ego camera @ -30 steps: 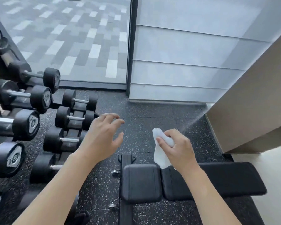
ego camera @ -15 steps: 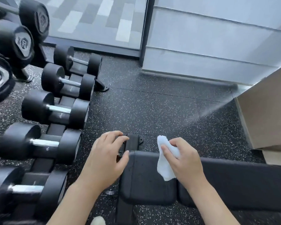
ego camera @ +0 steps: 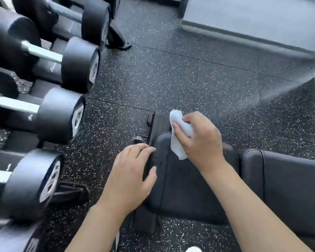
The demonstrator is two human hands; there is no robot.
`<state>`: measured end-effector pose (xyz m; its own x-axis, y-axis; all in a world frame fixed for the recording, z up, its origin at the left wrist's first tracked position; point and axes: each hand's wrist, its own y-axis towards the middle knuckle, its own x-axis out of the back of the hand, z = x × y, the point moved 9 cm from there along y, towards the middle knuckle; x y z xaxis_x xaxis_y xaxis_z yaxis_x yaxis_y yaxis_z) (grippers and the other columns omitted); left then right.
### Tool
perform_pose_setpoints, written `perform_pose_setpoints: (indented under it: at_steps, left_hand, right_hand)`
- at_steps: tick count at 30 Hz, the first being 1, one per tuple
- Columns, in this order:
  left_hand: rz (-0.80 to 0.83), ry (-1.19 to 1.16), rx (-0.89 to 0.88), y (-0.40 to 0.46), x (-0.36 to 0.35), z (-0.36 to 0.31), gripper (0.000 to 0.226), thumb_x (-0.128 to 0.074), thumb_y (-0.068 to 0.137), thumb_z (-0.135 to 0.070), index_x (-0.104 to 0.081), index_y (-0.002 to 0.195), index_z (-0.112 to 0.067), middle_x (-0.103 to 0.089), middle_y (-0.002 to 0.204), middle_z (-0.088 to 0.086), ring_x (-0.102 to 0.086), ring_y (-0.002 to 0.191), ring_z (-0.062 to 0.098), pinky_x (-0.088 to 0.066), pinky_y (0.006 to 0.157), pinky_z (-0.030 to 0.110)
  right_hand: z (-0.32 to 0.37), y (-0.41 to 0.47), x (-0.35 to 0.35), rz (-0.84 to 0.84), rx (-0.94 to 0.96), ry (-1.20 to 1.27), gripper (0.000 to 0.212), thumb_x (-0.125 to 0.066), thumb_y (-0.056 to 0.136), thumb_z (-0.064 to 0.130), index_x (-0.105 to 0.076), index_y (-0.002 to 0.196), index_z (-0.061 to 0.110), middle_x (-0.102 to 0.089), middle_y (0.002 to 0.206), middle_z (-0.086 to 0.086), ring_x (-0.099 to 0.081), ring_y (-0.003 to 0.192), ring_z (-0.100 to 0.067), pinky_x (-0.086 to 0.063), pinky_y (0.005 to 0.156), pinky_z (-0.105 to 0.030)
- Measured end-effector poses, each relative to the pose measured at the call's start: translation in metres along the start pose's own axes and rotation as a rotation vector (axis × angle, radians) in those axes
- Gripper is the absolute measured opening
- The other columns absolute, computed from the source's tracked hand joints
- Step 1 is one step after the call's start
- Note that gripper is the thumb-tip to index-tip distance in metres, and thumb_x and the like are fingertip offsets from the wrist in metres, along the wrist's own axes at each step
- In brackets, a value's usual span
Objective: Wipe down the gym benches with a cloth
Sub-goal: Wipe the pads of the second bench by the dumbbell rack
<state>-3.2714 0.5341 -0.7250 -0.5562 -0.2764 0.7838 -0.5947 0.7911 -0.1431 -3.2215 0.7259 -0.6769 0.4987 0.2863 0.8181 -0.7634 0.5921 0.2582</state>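
A: Cloth?
B: White cloth (ego camera: 180,135), crumpled, bunched in the right hand (ego camera: 200,140). Fingers (ego camera: 178,130) clenched around it; top end sticks up past the hand, bottom end hangs down onto the far left end of the bench (ego camera: 189,186).
A: Bench look?
B: Black padded worktop, matte, stitched seams. Small seat pad on the left, longer pad (ego camera: 295,188) running off right, a gap between them. Metal frame (ego camera: 156,122) pokes out at the far left end.
A: Left hand?
B: Left hand (ego camera: 131,179) holds nothing, fingers loosely curled, tips on the left edge of the seat pad.
A: Containers?
B: Just the rack on the left, holding black dumbbells (ego camera: 62,113) with silver handles, stacked in rows. Blurry.
A: Floor?
B: Black speckled rubber floor (ego camera: 189,73). Grey wall panel (ego camera: 253,17) far right.
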Motion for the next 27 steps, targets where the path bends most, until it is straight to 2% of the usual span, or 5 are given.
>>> perform_pose_setpoints:
  at_steps: [4,14,22,25,27]
  left_hand:
    - [-0.027,-0.077,0.059,-0.015,-0.038,0.028,0.049,-0.064,0.095,-0.025,-0.057,0.143,-0.016,-0.056,0.139,-0.002,-0.051,0.134,0.020,-0.043,0.113,0.047]
    - [-0.043,-0.206,0.097,-0.055,-0.079,0.057,0.047,-0.058,0.097,-0.030,-0.055,0.142,-0.021,-0.058,0.133,-0.013,-0.053,0.129,0.009,-0.045,0.110,0.037]
    - [-0.032,-0.174,0.122,-0.054,-0.074,0.077,0.041,-0.048,0.098,-0.029,-0.058,0.137,-0.022,-0.060,0.128,-0.014,-0.053,0.123,0.007,-0.046,0.106,0.036]
    - [-0.016,-0.166,0.080,-0.041,-0.071,0.068,0.040,-0.053,0.098,-0.027,-0.056,0.138,-0.022,-0.059,0.130,-0.012,-0.053,0.123,0.010,-0.044,0.107,0.036]
    - [-0.014,-0.155,0.064,-0.033,-0.071,0.060,0.043,-0.054,0.098,-0.030,-0.055,0.140,-0.020,-0.059,0.134,-0.009,-0.052,0.127,0.013,-0.043,0.110,0.038]
  right_hand:
    - [0.005,0.013,-0.048,-0.017,0.132,-0.102,0.023,-0.073,0.092,0.030,-0.065,0.089,0.008,-0.063,0.084,-0.006,-0.062,0.078,-0.029,-0.051,0.061,-0.039]
    - [0.020,-0.067,-0.085,0.033,0.306,-0.131,0.027,-0.071,0.091,0.020,-0.053,0.073,0.012,-0.048,0.071,-0.005,-0.047,0.064,-0.027,-0.041,0.054,-0.040]
    - [0.056,-0.166,-0.086,0.294,0.529,-0.065,0.022,-0.065,0.098,0.019,-0.069,0.078,0.012,-0.044,0.070,-0.002,-0.036,0.062,-0.022,-0.027,0.057,-0.034]
    - [0.047,-0.125,-0.081,0.190,0.600,-0.187,0.007,-0.069,0.090,0.014,-0.072,0.095,0.011,-0.053,0.072,-0.006,-0.047,0.059,-0.026,-0.039,0.051,-0.038]
    - [0.028,-0.073,-0.077,0.076,0.532,-0.249,0.008,-0.071,0.086,0.013,-0.064,0.084,0.011,-0.054,0.069,-0.008,-0.052,0.057,-0.029,-0.043,0.050,-0.039]
